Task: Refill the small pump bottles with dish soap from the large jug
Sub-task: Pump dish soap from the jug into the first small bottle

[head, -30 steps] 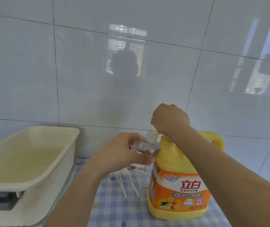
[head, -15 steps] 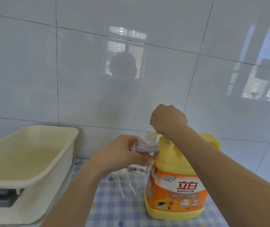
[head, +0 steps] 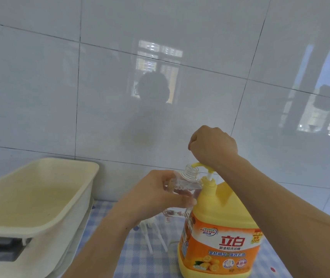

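L hand (head: 154,194) fingers (head: 182,200) wrapped round a small clear bottle (head: 182,185), held tilted w/ its threaded neck just under the pump spout (head: 197,164); bottle body mostly hidden by the hand, liquid level can't tell; R hand (head: 213,146) curled into a loose fist, heel of palm resting on the yellow pump head, white stem showing below it; pump sits atop the large yellow dish soap jug (head: 220,237), orange label, upright on the table w/ a blue-white checked cloth (head: 132,263); white pump tubes (head: 150,237) lie on the cloth below the L hand; cream plastic tub (head: 39,197) far left; white tiled wall (head: 60,97) behind.
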